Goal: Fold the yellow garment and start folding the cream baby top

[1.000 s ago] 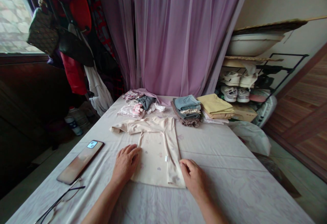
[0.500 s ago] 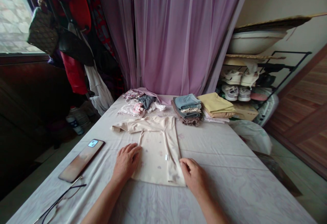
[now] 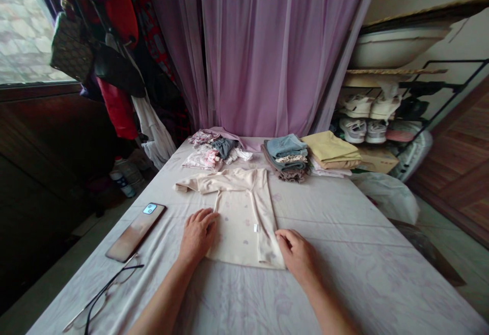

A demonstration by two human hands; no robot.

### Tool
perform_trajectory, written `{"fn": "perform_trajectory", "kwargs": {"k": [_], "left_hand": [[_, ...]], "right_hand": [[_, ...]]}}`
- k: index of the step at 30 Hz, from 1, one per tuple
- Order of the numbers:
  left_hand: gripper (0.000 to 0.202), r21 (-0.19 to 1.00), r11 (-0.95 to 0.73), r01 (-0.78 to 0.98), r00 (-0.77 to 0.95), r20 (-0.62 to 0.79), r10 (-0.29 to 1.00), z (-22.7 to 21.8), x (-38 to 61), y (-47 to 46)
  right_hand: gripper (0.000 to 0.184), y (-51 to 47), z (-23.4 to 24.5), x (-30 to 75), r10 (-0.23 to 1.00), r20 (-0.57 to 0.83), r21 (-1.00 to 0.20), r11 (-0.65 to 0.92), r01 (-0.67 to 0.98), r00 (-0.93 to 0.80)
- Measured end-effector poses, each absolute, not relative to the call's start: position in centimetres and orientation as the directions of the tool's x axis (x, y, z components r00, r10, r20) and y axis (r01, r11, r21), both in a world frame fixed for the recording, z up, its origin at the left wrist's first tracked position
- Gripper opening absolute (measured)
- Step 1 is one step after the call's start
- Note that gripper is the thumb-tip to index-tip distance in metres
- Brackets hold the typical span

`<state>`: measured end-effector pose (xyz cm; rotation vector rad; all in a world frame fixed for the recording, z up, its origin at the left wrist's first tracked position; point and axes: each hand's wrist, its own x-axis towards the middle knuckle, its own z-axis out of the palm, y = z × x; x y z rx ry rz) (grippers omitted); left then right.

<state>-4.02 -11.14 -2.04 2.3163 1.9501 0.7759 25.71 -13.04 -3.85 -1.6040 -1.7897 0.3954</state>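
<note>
A cream child's shirt (image 3: 237, 225) with small printed motifs lies on the cloth-covered table (image 3: 237, 304). Its right side is folded inward, with that sleeve laid down along the body and a small white tag showing. The other sleeve still points out to the left. My left hand (image 3: 198, 233) rests flat along the shirt's left edge, fingers stretched out. At the lower right edge, my right hand (image 3: 298, 251) has its fingers curled together on the fabric, thumb tucked partly out of sight.
Left of the shirt are a phone (image 3: 135, 233) and eyeglasses (image 3: 105, 291). Farther back lie crumpled clothes (image 3: 217, 151), a folded stack of dark garments (image 3: 286, 159) and a yellow folded stack (image 3: 330, 151). A shoe rack (image 3: 382, 113) stands beyond the table's right side.
The camera view has shifted slightly, so everything sits a little more to the right and higher. Both hands keep their places at the shirt's edges.
</note>
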Motion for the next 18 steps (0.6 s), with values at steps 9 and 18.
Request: {"fn": "perform_trajectory", "kwargs": {"k": [9, 18], "left_hand": [[0.033, 0.299, -0.207, 0.932, 0.108, 0.315, 0.943, -1.63, -3.95, -11.13], [0.034, 0.311, -0.209, 0.927, 0.099, 0.335, 0.937, -2.13, -4.1, -10.93]], "right_hand": [[0.034, -12.86, -3.91, 26.13, 0.959, 0.283, -0.632, 0.197, 0.75, -0.013], [0.032, -12.98, -3.71, 25.84, 0.952, 0.305, -0.65, 0.197, 0.734, 0.015]]}}
